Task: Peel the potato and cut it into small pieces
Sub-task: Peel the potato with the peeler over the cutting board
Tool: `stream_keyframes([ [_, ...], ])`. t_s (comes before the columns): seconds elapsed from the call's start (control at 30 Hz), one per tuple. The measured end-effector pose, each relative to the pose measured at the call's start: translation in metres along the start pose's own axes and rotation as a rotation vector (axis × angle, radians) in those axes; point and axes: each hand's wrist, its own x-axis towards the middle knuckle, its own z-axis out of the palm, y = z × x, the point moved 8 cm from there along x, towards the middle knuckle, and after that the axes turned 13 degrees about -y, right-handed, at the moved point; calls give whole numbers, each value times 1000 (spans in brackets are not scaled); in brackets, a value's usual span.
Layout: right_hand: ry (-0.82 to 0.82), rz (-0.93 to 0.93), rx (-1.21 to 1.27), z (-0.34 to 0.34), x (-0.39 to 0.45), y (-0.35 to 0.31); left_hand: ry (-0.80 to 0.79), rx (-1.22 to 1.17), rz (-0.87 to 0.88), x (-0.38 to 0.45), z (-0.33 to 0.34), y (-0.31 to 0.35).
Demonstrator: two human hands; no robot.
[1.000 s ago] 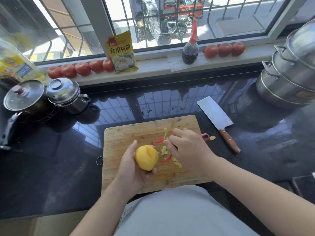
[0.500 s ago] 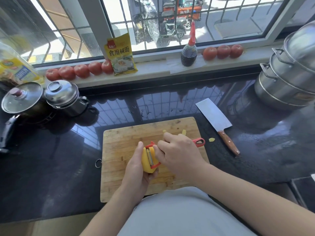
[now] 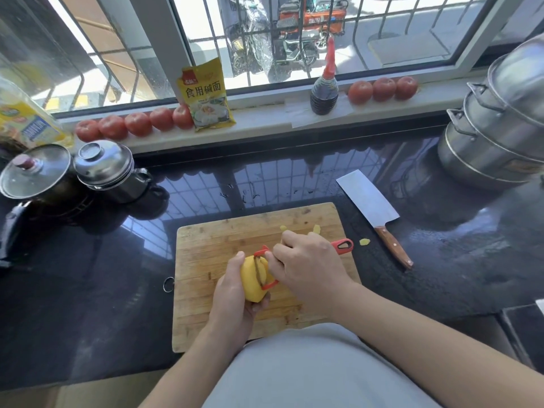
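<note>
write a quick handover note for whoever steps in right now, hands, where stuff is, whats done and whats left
Left hand holds the potato over the cutting board.
Right hand holds the red peeler, its blade on the potato.
Cleaver lies on the counter right of the board, untouched.
Done: visible side looks peeled; a few peel bits lie on the board.
Left: finish peeling, then cut into small pieces.

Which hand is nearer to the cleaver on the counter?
Right. The right hand, holding the peeler, is nearer the cleaver; the left hand, holding the potato, is farther away.
</note>
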Motion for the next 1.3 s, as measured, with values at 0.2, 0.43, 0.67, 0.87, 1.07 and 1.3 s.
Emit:
stream_keyframes([
  [0.2,-28,19,-47,1,1,2,9,35,-2,4,-1,-1],
  [0.43,-44,125,-66,3,-1,26,112,-33,-56,8,-14,-4],
  [0.67,-306,441,162,43,-8,76,15,-219,-124,14,-11,-11],
  [0.87,-705,605,-148,82,-40,110,-141,-315,-177,12,-4,-14],
  [1.07,-603,662,377,84,-41,107,-140,-436,-177,14,-4,-19],
  [1.3,-214,-3,-49,-4,-3,17,-22,-242,-178,16,-4,-18],
])
